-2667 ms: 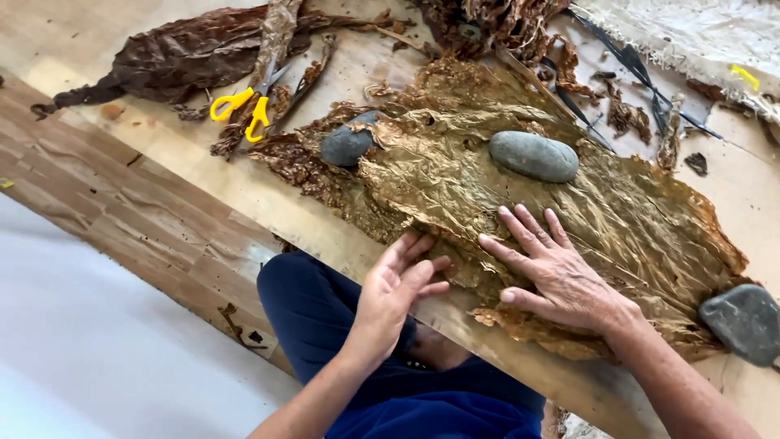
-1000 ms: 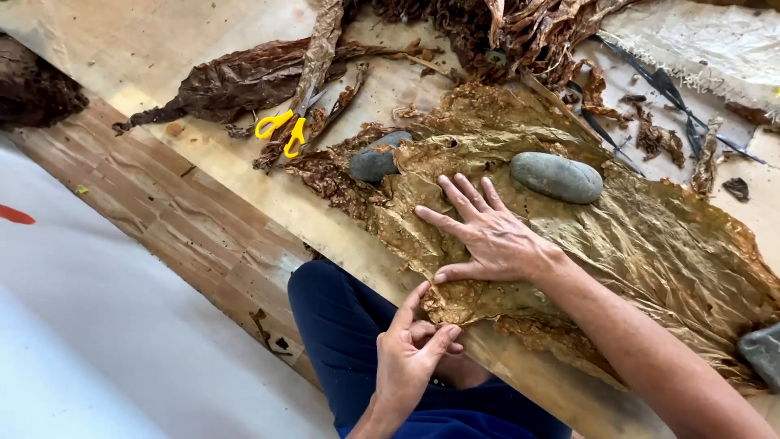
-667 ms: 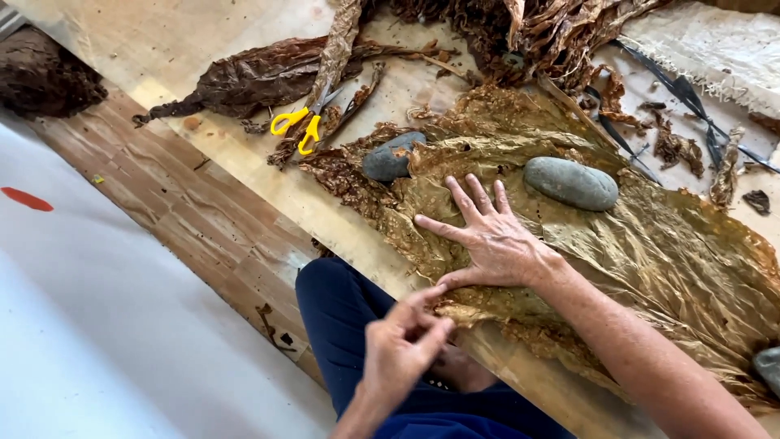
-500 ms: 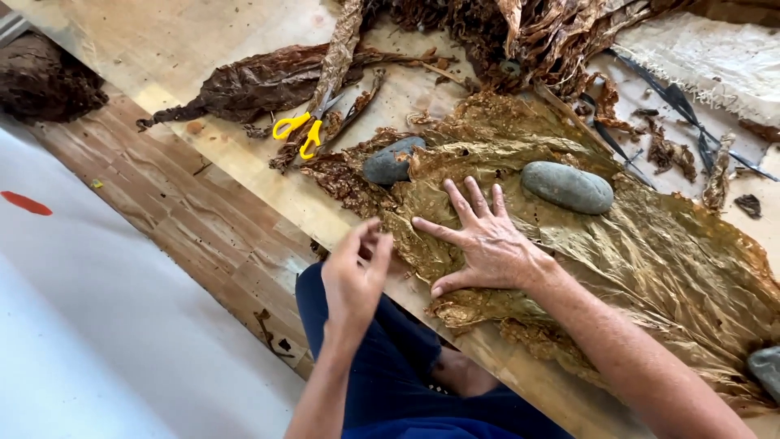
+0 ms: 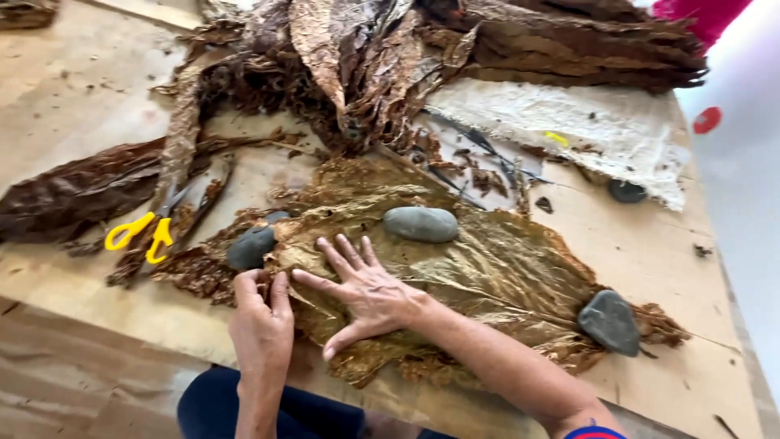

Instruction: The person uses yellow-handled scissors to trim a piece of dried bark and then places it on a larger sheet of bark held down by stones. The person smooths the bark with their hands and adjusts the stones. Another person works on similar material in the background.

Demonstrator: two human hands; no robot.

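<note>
While my right hand (image 5: 370, 294) lies flat with fingers spread on the big golden dried leaf (image 5: 487, 280), my left hand (image 5: 262, 321) pinches that leaf's left edge, fingertips together, just beside a grey stone (image 5: 250, 247). Another stone (image 5: 420, 224) rests on the leaf above my fingers; yellow-handled scissors (image 5: 145, 234) lie well left.

My right hand (image 5: 370, 294) lies flat on the golden leaf (image 5: 479, 276), hemmed by the oval stone (image 5: 421, 224) just ahead and the dark stone (image 5: 252, 248) beside my left hand (image 5: 262, 325). Beyond, heaped brown leaves (image 5: 366, 73) block the far side, yellow scissors (image 5: 142, 236) sit left. Bare counter (image 5: 650, 252) opens right, past the grey stone (image 5: 611, 322).
</note>
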